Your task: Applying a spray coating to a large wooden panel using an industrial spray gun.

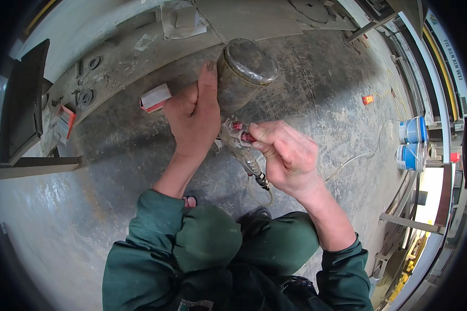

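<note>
**Right hand pinches a small red knob while left hand braces the metal cup**

Thumb and fingertips of the right hand [288, 158] are closed on a red knob [247, 137], one of two on the grey spray gun [227, 133], which is held above the floor [316, 88], in front of the knees. The left hand [192, 119] lies along the gun's left side, one digit stretched up against the cup [236, 88]; its other fingers are hidden, so I cannot tell how firmly it grips.

Gun and cup look like rigid metal, not likely to give under a squeeze. The cup is bulky beside the slim body, so the weight probably sits at that end, more so if it is filled; its contents are out of sight. Its smooth, rounded wall may slip under a lone finger, so the surest hold is likely around the body and handle, with a palm backing the cup. The small knob suits a light fingertip pinch. A thin hose [271, 198] near the coupler [262, 180] could tug at the handle.
</note>
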Action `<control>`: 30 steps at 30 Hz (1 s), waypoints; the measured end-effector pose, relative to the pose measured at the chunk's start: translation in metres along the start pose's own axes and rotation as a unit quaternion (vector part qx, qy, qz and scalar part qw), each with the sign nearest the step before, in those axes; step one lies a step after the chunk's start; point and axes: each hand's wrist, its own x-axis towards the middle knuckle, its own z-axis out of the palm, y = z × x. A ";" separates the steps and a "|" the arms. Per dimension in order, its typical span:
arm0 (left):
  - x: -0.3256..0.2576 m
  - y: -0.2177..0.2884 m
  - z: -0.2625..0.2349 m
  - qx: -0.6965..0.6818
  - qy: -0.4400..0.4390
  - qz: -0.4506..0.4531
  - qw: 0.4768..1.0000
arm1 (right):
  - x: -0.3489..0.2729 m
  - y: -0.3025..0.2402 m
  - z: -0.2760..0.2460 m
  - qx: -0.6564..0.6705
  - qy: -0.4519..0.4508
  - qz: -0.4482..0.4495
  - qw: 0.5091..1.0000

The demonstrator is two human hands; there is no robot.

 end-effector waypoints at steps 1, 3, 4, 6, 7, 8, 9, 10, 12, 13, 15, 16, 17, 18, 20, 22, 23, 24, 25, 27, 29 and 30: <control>-0.001 0.000 -0.001 0.007 0.000 -0.010 1.000 | -0.003 0.003 0.002 0.004 0.009 0.001 1.000; -0.002 0.000 0.000 0.012 0.001 -0.021 1.000 | -0.006 0.006 0.004 0.005 0.018 0.002 1.000; -0.001 0.001 0.000 0.005 0.000 -0.036 0.999 | -0.006 0.007 0.004 0.015 0.025 0.000 1.000; -0.001 0.003 -0.001 -0.001 0.000 -0.053 0.999 | -0.007 0.009 0.006 0.026 0.032 -0.002 0.999; -0.001 0.003 -0.001 0.000 0.000 -0.047 0.999 | -0.008 0.011 0.007 0.026 0.035 -0.009 0.999; -0.001 0.003 -0.001 0.000 0.000 -0.041 0.999 | -0.008 0.012 0.007 0.025 0.037 -0.016 0.999; -0.001 0.002 -0.002 0.000 0.000 -0.041 0.999 | -0.008 0.011 0.009 0.025 0.037 -0.016 0.999; -0.001 0.001 -0.003 0.000 -0.001 -0.039 0.999 | -0.008 0.010 0.010 0.015 0.036 -0.013 0.999; -0.001 0.001 -0.004 -0.001 -0.001 -0.038 0.999 | -0.007 0.008 0.012 0.005 0.035 -0.010 0.999; -0.001 0.002 -0.004 -0.010 0.004 -0.048 0.999 | -0.006 0.007 0.012 -0.006 0.039 -0.017 0.999; -0.001 0.002 -0.003 -0.018 0.011 -0.059 0.998 | -0.006 0.007 0.011 -0.017 0.041 -0.023 0.999; 0.000 0.002 -0.002 -0.012 0.012 -0.056 0.998 | -0.007 0.008 0.011 -0.015 0.038 -0.019 0.999; 0.001 0.002 -0.002 -0.005 0.012 -0.054 0.998 | -0.007 0.009 0.011 -0.013 0.036 -0.014 0.999; 0.001 0.002 -0.003 -0.005 0.013 -0.054 0.998 | -0.007 0.008 0.012 -0.012 0.035 -0.014 0.999; 0.000 0.000 -0.004 -0.013 0.011 -0.047 0.999 | -0.007 0.006 0.014 -0.011 0.042 -0.012 0.999; 0.000 0.001 -0.005 -0.016 0.009 -0.048 0.999 | -0.007 0.007 0.015 -0.002 0.046 -0.010 0.999; 0.000 0.001 -0.006 -0.018 0.008 -0.049 0.999 | -0.007 0.007 0.015 0.008 0.051 -0.009 0.999; 0.000 0.000 -0.006 -0.017 0.009 -0.049 0.999 | -0.007 0.007 0.016 0.010 0.050 -0.009 0.999; 0.001 -0.002 -0.005 -0.013 0.013 -0.042 0.999 | -0.008 0.007 0.015 0.016 0.046 0.007 0.999; 0.002 -0.004 -0.005 -0.008 0.017 -0.035 0.999 | -0.008 0.007 0.016 0.023 0.042 0.023 0.999; 0.000 -0.006 -0.005 -0.002 0.014 -0.046 0.999 | -0.009 0.006 0.015 0.018 0.039 0.030 0.999; 0.000 -0.007 -0.005 -0.002 0.014 -0.047 0.999 | -0.009 0.006 0.015 0.017 0.038 0.031 0.999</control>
